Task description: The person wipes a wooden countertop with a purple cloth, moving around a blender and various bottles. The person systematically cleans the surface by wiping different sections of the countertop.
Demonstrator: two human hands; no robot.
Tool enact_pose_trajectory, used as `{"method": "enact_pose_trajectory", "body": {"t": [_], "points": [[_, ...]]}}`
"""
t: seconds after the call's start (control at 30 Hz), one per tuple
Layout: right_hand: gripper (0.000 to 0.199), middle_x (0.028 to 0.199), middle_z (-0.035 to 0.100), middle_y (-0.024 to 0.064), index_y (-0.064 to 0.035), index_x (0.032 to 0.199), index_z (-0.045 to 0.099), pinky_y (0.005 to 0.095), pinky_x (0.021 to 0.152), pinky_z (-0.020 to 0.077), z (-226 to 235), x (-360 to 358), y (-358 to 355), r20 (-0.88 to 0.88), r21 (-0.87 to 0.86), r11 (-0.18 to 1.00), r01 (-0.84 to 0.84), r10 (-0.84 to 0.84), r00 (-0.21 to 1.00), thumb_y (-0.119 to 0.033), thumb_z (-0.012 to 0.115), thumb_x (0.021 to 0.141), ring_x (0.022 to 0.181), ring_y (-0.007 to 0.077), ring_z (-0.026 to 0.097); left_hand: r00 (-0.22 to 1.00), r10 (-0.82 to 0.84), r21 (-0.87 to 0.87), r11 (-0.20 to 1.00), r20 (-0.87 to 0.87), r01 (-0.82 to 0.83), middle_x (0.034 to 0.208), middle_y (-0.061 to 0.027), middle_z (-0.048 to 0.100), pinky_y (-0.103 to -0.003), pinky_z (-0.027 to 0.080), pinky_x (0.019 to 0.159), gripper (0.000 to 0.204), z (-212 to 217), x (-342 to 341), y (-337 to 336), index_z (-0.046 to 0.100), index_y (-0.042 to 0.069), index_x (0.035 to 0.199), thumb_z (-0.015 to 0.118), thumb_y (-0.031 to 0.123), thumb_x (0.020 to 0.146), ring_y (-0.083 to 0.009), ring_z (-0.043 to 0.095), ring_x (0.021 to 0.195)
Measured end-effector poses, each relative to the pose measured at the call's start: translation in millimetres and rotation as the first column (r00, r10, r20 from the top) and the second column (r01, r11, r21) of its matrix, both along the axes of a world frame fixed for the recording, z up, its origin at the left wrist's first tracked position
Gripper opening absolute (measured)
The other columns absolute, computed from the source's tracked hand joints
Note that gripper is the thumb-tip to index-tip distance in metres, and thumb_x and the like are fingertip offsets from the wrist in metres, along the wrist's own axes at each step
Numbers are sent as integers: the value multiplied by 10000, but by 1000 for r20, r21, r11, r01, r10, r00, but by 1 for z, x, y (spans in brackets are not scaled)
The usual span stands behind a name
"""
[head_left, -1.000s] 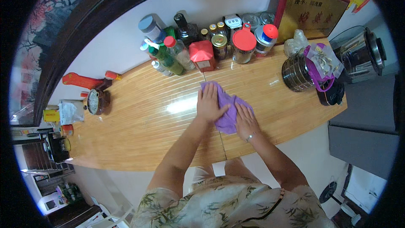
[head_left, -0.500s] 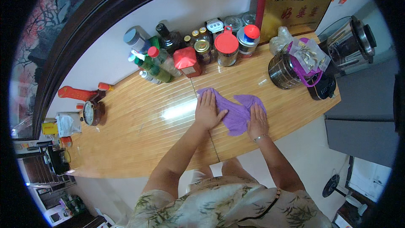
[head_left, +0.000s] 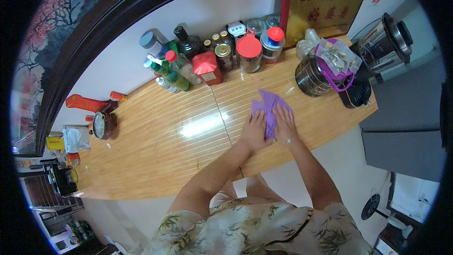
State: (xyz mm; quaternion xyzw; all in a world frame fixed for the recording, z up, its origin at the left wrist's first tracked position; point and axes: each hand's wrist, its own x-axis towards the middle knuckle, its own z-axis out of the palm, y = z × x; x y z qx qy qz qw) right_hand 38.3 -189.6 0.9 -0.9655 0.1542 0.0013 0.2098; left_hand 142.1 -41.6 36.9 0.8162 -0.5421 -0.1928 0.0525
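Note:
A purple cloth [head_left: 270, 98] lies bunched on the wooden tabletop [head_left: 155, 156], right of the seam between its boards. My left hand [head_left: 255, 131] rests flat on the cloth's left edge with its fingers stretched out. Close beside it, my right hand [head_left: 284, 123] presses flat on the cloth's right part, fingers also extended. A thin bracelet [head_left: 289, 140] circles my right wrist. Part of the cloth is hidden under both hands.
Along the wall stand several bottles [head_left: 172, 78], a red tin [head_left: 207, 68] and a red-lidded jar [head_left: 249, 54]. To the right are a dark glass container with a purple handle [head_left: 314, 75], a blender [head_left: 382, 42] and a framed plaque [head_left: 325, 7]. A small pot [head_left: 103, 125] sits far left.
My left hand has slid rightward, close to my right hand. The cloth is gathered narrower between them, its left part drawn to the right. My right hand has shifted slightly away from me.

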Motion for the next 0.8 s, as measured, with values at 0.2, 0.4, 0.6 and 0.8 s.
{"method": "enact_pose_trajectory", "body": {"t": [0.2,0.4,0.6,0.8], "points": [[670,1512,250,168,0,1404,348,485,1140,168,5,-88,42,-80,-58,998,4,-9,997,-167,569,794,1369,366,257,999,14,4,1000,-33,-13,1513,-208,259,-508,93,1153,994,5,-13,53,291,-47,1431,549,659,781,-311,190,1429],[719,1514,233,189,64,1401,312,493,1139,169,-8,5,10,-67,-141,990,4,-14,998,-205,590,795,1373,374,249,956,278,4,960,91,-280,1532,-178,233,-462,100,1161,994,5,77,-5,245,-34,1452,520,665,801,-289,193,1431],[761,1541,161,213,46,1450,214,500,1150,118,-23,32,26,-127,-79,985,152,-161,979,-254,548,835,1399,391,196,949,298,65,950,103,-305,1524,-187,245,-463,102,1160,978,0,54,27,259,-38,1444,467,687,821,-292,188,1432],[786,1549,131,216,10,1461,222,499,1157,61,-8,43,118,-150,-44,999,27,-33,988,-393,538,866,1426,392,120,860,501,60,860,93,-507,1527,-181,246,-469,92,1161,968,6,57,182,239,-29,1456,429,692,838,-266,187,1436]]}}
